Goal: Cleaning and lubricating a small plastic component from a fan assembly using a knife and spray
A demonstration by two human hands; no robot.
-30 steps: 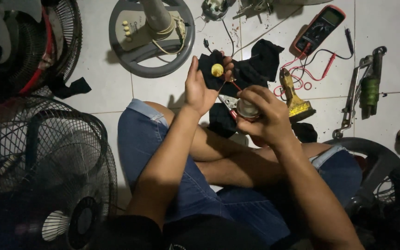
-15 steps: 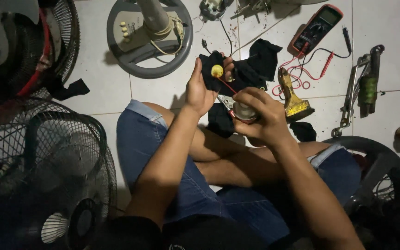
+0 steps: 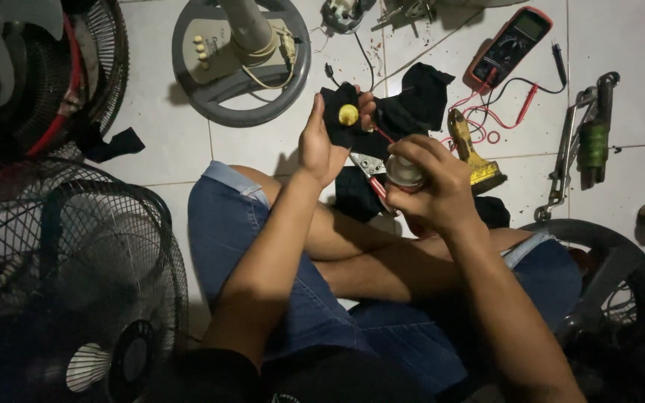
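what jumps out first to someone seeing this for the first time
At centre, the left hand holds a black cloth with a small yellow knob on it, while the right hand grips a small round metal part. A red multimeter lies top right on the tiled floor, and a dark fan cage fills the lower left.

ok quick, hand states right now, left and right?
Left hand: closed on a black cloth with a small yellow part.
Right hand: closed around a small round metal can.

Bare forearms, no sleeves; blue denim shorts with rolled cuffs; dark shirt at bottom edge.
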